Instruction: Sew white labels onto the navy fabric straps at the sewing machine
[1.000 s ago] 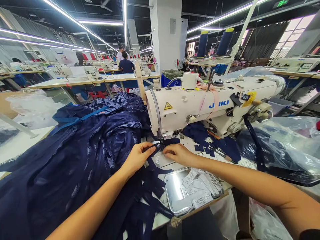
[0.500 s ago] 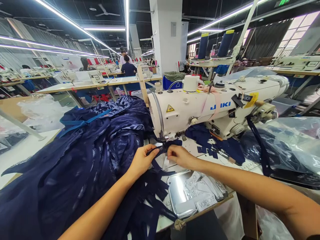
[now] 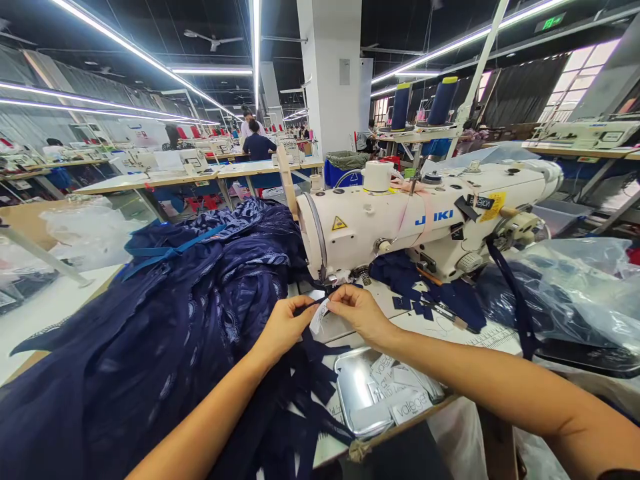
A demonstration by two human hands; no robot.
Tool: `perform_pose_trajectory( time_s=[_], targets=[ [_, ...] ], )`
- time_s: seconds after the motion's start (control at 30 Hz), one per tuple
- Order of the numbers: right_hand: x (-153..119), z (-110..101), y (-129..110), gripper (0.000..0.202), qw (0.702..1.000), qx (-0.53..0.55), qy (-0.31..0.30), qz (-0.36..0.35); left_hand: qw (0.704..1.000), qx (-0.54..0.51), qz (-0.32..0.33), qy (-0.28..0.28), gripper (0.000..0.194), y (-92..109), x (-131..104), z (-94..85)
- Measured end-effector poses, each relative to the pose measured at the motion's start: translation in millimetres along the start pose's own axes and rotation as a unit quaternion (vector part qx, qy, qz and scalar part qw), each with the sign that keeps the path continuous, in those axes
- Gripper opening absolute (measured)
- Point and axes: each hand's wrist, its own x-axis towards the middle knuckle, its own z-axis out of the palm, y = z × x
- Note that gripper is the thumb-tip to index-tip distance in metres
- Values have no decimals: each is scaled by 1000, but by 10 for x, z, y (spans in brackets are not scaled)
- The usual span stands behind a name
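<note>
In front of the needle area of a white sewing machine [image 3: 380, 223], my hands work close together. My left hand [image 3: 285, 328] pinches dark navy fabric [image 3: 307, 307] between thumb and forefinger. A small white printed label [image 3: 319, 318] is pinched in my right hand [image 3: 364, 319], held against the navy fabric by the left fingertips. The machine's foot is partly hidden behind my fingers. A large heap of navy garments [image 3: 200, 293] with lace trim lies to the left, and loose navy strips [image 3: 305, 380] hang below my hands.
A shiny metal tray [image 3: 357, 383] with several white labels [image 3: 411, 403] sits at the table's front edge. Navy scraps [image 3: 413, 305] and scissors or tweezers [image 3: 447, 312] lie right of the needle. A clear plastic bag [image 3: 575, 287] is further right. Co-workers sit beyond.
My right hand has come up and left, close to my left fingertips. The white label, earlier hanging below the right hand, is now raised against the navy fabric. The view has shifted slightly.
</note>
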Motion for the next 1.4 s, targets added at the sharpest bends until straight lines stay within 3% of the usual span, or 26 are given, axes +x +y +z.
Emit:
perform_pose_trajectory(
  time_s=[0.2, 0.4, 0.67, 0.8, 0.9, 0.97, 1.0, 1.1, 1.17, 1.27, 1.3, 1.33, 1.4],
  targets=[
    [24, -19, 69, 20, 999, -29, 25, -27, 999, -32, -19, -9, 34, 27, 10, -11],
    [4, 22, 57, 18, 999, -21, 36, -15, 999, -9, -36, 25, 29, -31, 34, 21],
    [-32, 76, 51, 15, 999, -1, 35, -7, 999, 3, -28, -17, 28, -21, 18, -36],
    [-49, -18, 20, 11, 996, -90, -18, -18, 998, 37, -22, -39, 30, -20, 21, -53],
    [-40, -306, -55, 13, 958, -267, -70, -80, 995, 80, 28, -47, 27, -48, 40, -52],
    [10, -571, -117, 16, 891, -433, -49, -130, 987, 129, 92, -35, 23, -74, 58, -47],
    [54, -702, -145, 17, 840, -522, -26, -148, 979, 161, 126, -24, 22, -84, 68, -42],
    [257, -991, -188, 32, 684, -706, 24, -182, 920, 309, 243, 0, 19, -79, 123, -6],
    [409, -1069, -182, 37, 619, -760, 35, -195, 823, 452, 344, 7, 18, -60, 193, 37],
    [523, -1076, -173, 19, 571, -796, 35, -197, 632, 612, 475, -16, 19, -80, 335, 115],
    [506, -1072, -183, 15, 556, -804, 40, -204, 588, 634, 501, -30, 19, -108, 378, 137],
    [455, -1070, -202, 16, 541, -810, 49, -218, 560, 647, 516, -41, 18, -146, 411, 153],
    [272, -1073, -260, 19, 510, -811, 84, -274, 541, 658, 522, -52, 16, -227, 439, 172]
  ],
)
